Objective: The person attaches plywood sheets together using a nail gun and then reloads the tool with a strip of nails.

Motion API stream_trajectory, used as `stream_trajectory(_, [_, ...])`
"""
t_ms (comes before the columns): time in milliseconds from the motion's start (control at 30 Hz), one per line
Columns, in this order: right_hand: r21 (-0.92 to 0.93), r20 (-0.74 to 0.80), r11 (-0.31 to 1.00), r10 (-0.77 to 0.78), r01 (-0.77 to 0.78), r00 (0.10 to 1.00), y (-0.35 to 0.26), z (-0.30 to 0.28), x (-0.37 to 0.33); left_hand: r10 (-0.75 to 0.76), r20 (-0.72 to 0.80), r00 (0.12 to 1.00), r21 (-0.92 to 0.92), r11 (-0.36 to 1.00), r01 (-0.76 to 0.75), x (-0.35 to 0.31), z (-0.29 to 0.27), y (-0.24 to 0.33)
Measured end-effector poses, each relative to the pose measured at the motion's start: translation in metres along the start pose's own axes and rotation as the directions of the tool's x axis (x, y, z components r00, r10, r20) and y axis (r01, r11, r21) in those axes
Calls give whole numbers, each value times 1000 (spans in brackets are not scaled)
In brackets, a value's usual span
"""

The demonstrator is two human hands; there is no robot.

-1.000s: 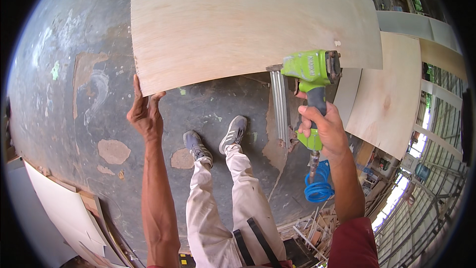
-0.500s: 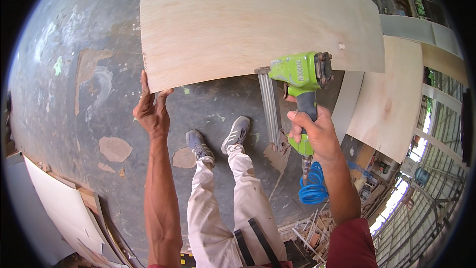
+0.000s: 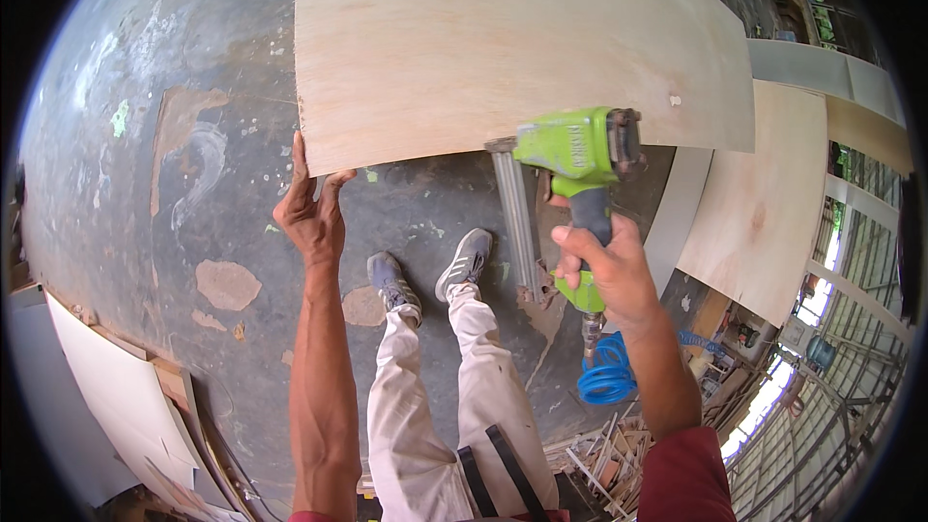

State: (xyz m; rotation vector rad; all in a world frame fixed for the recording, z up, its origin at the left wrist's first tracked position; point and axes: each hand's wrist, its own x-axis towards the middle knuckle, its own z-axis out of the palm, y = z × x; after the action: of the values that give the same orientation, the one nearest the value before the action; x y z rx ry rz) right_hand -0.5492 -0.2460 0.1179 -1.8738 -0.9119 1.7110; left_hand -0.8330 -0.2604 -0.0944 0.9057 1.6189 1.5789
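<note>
A large pale plywood sheet (image 3: 512, 48) stretches across the upper middle of the view. My left hand (image 3: 314, 213) grips its near left corner, a finger along the left edge and the thumb at the near edge. In my right hand (image 3: 619, 266) is a green nail gun (image 3: 570, 145), fingers wrapped round its dark grip. Its nose points left, close to the sheet's near edge; whether it touches cannot be told. The metal magazine (image 3: 517, 222) slants down from the nose. A coiled blue air hose (image 3: 607, 372) hangs from the fitting under the handle.
Another plywood panel (image 3: 749, 203) stands at the right beside pale boards. Scrap wood strips (image 3: 614, 464) lie in a heap at lower right. White sheets (image 3: 106, 358) lean at the lower left. Below me is a worn, dark, paint-stained floor (image 3: 232, 348), with my shoes (image 3: 464, 261) on it.
The sheet and my left hand appear slightly farther right in view. The nail gun has shifted a little left and down, and is slightly blurred. Both grips are unchanged.
</note>
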Motion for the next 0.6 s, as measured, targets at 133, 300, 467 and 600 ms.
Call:
stream_trajectory(133, [31, 53, 999, 18, -20, 998, 6, 19, 6, -5, 7, 1000, -40, 999, 6, 0, -3, -1])
stream_trajectory(300, [-5, 65, 1000, -9, 9, 998, 6, 25, 8, 4, 10, 1000, -2, 1000, -4, 0, 2, 2])
stream_trajectory(467, [-58, 75, 998, -12, 17, 997, 5, 27, 8, 15, 5, 1000, 3, 1000, -15, 1, 0, 3])
stream_trajectory(600, [-12, 93, 1000, -5, 7, 996, 4, 38, 6, 13, -1, 1000, -9, 1000, -13, 1, 3, 5])
